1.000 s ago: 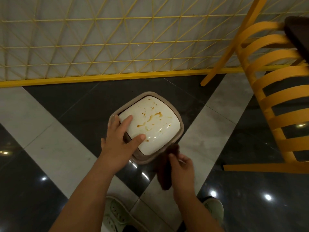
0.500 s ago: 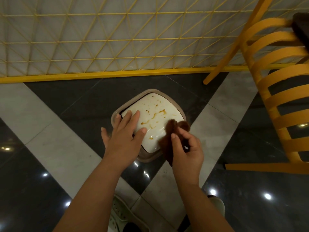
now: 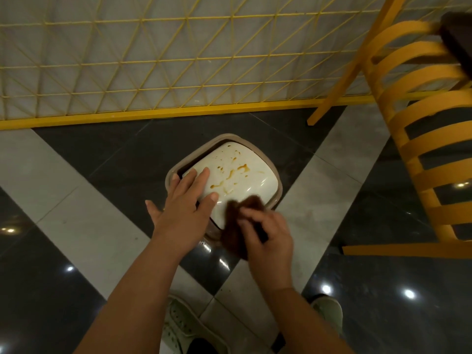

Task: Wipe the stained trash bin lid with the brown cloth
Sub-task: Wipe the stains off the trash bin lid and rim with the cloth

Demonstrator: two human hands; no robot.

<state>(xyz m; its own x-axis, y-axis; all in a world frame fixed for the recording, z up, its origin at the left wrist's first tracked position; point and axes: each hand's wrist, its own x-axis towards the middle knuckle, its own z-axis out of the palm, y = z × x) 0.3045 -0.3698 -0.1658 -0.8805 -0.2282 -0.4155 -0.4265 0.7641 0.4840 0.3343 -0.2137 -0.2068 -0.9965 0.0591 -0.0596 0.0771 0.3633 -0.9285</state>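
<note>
A small trash bin with a tan rim [image 3: 231, 137] stands on the floor, seen from above. Its white lid [image 3: 245, 180] carries orange-brown stains across the middle and far part. My left hand [image 3: 186, 203] lies flat on the lid's left near corner, fingers spread. My right hand [image 3: 268, 231] grips the bunched brown cloth [image 3: 236, 226] and presses it against the lid's near right edge. Part of the cloth hangs down past the bin's front.
A yellow slatted chair [image 3: 419, 149] stands close on the right. A yellow wire lattice fence [image 3: 178, 60] with a yellow base rail runs behind the bin. Glossy dark and grey floor tiles surround it. My shoes [image 3: 184, 325] show at the bottom.
My right hand brought the brown cloth up from beside the bin onto the lid's near right edge. My left hand stayed on the lid's left corner. The view moved closer.
</note>
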